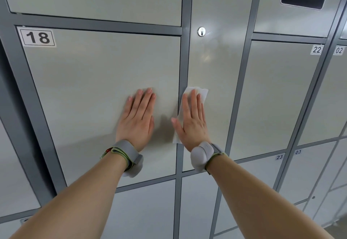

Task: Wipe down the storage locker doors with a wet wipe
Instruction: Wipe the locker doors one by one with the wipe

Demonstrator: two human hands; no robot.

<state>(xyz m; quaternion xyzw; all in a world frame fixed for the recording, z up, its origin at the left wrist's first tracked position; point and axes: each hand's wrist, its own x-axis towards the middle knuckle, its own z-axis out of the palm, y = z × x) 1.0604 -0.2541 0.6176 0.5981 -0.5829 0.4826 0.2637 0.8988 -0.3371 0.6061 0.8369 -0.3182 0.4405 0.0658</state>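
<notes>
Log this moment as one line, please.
left hand: flat on door 18 | right hand: pressing wipe on frame bar | step: wiping

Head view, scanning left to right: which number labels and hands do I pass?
In order: label 18 → left hand flat on the door → right hand pressing the wet wipe → label 22 → label 02.

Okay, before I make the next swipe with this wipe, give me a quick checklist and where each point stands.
1. Wet wipe under the right hand, pressed flat: ok.
2. Wipe spread out, not bunched: ok.
3. Left hand flat on door 18, holding nothing: ok.
4. Keyhole above the wipe, no key sticking out: ok.
5. Wipe moist enough: cannot tell.
</notes>
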